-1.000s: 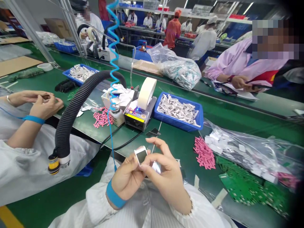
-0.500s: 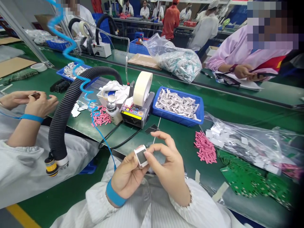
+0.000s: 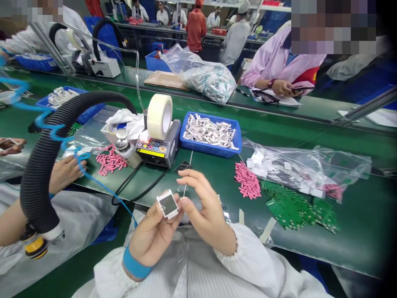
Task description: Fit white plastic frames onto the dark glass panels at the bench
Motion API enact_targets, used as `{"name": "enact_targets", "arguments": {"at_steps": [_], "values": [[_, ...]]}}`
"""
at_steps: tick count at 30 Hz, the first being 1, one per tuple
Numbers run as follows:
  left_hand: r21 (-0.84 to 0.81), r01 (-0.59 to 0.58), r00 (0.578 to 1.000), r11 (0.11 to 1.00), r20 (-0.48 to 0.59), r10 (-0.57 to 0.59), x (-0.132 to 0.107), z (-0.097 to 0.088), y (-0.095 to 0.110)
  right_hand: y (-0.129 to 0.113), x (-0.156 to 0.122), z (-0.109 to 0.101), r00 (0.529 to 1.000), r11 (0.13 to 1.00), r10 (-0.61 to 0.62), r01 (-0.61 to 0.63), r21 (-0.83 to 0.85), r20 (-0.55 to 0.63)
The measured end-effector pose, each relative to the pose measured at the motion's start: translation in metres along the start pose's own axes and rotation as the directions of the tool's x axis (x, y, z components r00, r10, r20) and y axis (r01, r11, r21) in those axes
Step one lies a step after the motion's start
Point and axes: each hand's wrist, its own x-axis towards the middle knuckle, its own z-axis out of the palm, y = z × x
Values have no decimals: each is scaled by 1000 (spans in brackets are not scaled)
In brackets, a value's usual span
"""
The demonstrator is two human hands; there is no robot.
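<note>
A small white plastic frame with a dark grey screen-like panel [image 3: 168, 205] is pinched between the thumb and fingers of my left hand [image 3: 151, 236], dark face up. A blue wrist strap circles that wrist. Just right of the frame, my right hand [image 3: 203, 209] has its fingers spread, with the thumb tip close to the frame's edge; I cannot tell whether it touches. A thin pale stick [image 3: 190, 159] lies on the table behind my right fingers, near a small dark flat piece [image 3: 182, 166].
A tape dispenser [image 3: 158, 151], pump bottle [image 3: 126, 151] and blue bin of white frames [image 3: 211, 152] stand ahead. Pink strips [image 3: 247, 181], green circuit boards [image 3: 288, 209] and a bag of white pieces [image 3: 282, 165] lie right. A black hose [image 3: 34, 174] and a co-worker's hand [image 3: 66, 171] are left.
The view has swung right, so the scene sits further left. My right thumb has come off the dark panel, now more fully visible. A co-worker's hand has reached down near white pieces.
</note>
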Motion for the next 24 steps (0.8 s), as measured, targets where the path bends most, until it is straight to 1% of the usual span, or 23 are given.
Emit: {"name": "enact_targets", "arguments": {"at_steps": [2,3,5,7,8,9,11,13,15,17,18,19,20,21,22,23,24], "values": [[51,-4,1000,999,-7,4,0,5,-2,-2,4,-3,1000,1000,-14,14,6,13],[85,-2,1000,996,-12,3,0,7,-2,-3,6,-4,999,999,-37,38,-20,23],[149,11,1000,989,-17,-9,-1,10,-2,-3,9,-5,990,984,-110,121,-132,89],[216,41,999,976,-23,-37,-2,12,-2,-1,10,-7,963,943,-183,229,-240,199],[254,57,998,966,-30,-51,-3,11,-2,1,9,-9,948,923,-213,274,-271,235],[289,74,997,954,-45,-64,-3,9,-3,3,6,-11,940,909,-237,304,-287,244],[339,116,991,934,-97,-88,-3,4,-6,8,-2,-14,940,893,-277,329,-307,200],[326,176,976,929,-178,-123,-1,-2,-11,13,-13,-14,939,872,-321,345,-346,126],[277,235,947,932,-281,-155,3,-5,-16,18,-24,-12,925,844,-375,370,-389,66],[223,266,911,938,-376,-169,7,-3,-20,22,-34,-14,915,823,-402,382,-420,46],[200,279,895,939,-410,-179,9,-1,-22,25,-39,-19,920,823,-386,373,-428,59],[183,297,884,937,-425,-197,11,2,-23,28,-44,-28,936,828,-341,341,-445,84],[174,319,878,931,-425,-221,13,5,-24,32,-49,-41,965,829,-239,260,-495,106],[174,346,874,922,-416,-249,15,8,-25,37,-54,-58,990,808,-98,141,-572,106],[184,370,875,911,-400,-274,16,10,-26,45,-59,-79,996,756,52,12,-655,78],[203,387,878,900,-380,-292,17,12,-27,54,-65,-101,962,616,274,-190,-764,-18],[227,398,882,889,-361,-302,18,13,-27,65,-71,-124,933,540,351,-272,-797,-80]]}}
